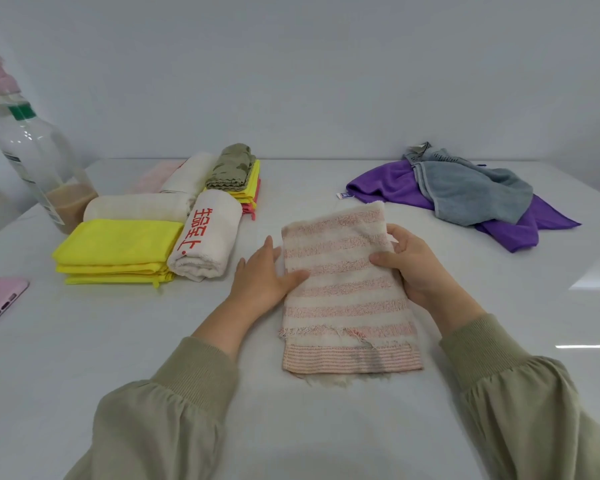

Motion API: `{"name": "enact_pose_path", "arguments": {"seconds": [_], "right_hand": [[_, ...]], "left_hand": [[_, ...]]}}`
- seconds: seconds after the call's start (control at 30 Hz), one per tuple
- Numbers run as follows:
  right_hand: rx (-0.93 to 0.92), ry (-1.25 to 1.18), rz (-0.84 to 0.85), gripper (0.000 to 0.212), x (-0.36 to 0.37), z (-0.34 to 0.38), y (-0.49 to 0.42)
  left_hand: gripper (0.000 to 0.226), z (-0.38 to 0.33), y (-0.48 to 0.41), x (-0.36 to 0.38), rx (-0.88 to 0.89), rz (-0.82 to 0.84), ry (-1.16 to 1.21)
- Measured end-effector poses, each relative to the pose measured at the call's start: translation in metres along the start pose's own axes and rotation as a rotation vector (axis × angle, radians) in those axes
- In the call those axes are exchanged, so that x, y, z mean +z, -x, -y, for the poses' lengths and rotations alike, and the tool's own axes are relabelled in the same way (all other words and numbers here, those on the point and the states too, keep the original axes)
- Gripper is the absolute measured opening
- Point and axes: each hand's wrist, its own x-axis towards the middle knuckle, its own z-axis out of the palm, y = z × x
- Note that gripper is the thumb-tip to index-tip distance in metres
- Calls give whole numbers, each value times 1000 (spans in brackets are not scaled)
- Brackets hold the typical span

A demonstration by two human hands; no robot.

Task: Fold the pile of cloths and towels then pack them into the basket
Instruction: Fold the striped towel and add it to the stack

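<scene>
Pins towel (347,289) flat on table (118,341) with left hand (264,275), fingers straight at its left edge, thumb on top; grips right edge in right hand (413,268), thumb over; long axis near-far, both hands equally close.

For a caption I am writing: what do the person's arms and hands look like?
The left sleeve and right sleeve are loose and pale olive-green, each gathered into a ribbed cuff of the same colour. The left hand and right hand are bare: no gloves, rings or watch show.
</scene>
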Motion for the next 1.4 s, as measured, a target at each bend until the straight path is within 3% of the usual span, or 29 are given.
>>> {"name": "enact_pose_path", "arguments": {"seconds": [0.13, 0.2, 0.27, 0.3, 0.4, 0.5, 0.67, 0.8, 1.0, 1.1, 1.17, 1.2, 1.4], "right_hand": [[-29, -51, 76, 46, -2, 3, 3], [-21, -63, 87, 44, -3, 5, 4], [-2, 72, 38, 35, -2, 10, 6], [-16, 260, -11, 27, -2, 12, 8], [-63, 799, -151, 4, -6, 19, 11], [47, 886, -144, 15, -12, 23, 12], [230, 532, -6, 21, -6, 22, 15], [206, 325, 26, 24, -9, 17, 11], [217, 1, 57, 33, -13, 12, 3], [230, -69, -14, 30, -11, 7, 0], [208, -12, -45, 14, -8, 2, 0], [194, 0, -50, 7, -6, 0, 1], [173, -63, -87, 28, -7, 5, 3]], "left_hand": [[98, -5, -2, -17, -185, 93, 548], [78, -5, -1, -21, -214, 156, 707], [33, -8, 3, -22, -177, 133, 701], [21, -9, 5, -22, -156, 97, 631], [5, -12, 7, -22, -83, -4, 479], [16, -17, 11, -22, -116, -6, 443], [16, -23, 16, -23, -134, 31, 577], [16, -20, 12, -25, -124, 60, 719], [30, -13, 5, -22, -295, 63, 1179], [26, -12, 5, -17, -338, 53, 1127], [13, -13, 7, -15, -294, 73, 1056], [17, -13, 8, -14, -266, 85, 1039], [36, -18, 12, -15, -159, 144, 1012]]}}
